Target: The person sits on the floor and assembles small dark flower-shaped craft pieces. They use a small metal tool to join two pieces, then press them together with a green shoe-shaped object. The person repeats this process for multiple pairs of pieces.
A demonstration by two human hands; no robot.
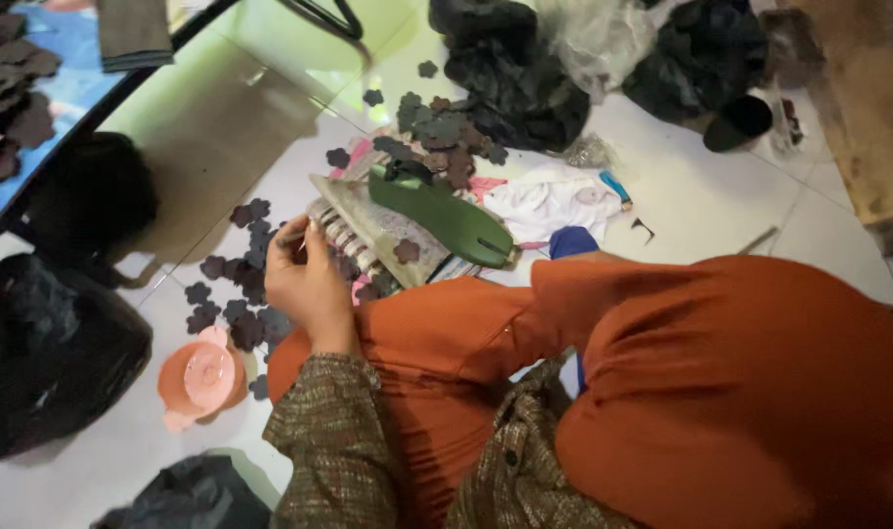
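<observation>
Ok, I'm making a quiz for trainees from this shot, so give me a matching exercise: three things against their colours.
Things:
1. shoe sole
2. small bowl
3. flower-shaped cutouts on the floor

Colours:
A. pink
B. dark brown
C. green

Pairs: 1-C, 2-A, 3-B

The left hand works beside the sole; the right hand is out of view.

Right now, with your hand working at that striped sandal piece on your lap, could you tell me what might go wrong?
1. The left hand pinches something thin at the striped sandal piece; if pointed, it might prick a finger.
2. The green sole lies loose on top and could slide off.
3. The pink bowl sits by the knee; a shift could tip it among the dark flower cutouts.
</observation>
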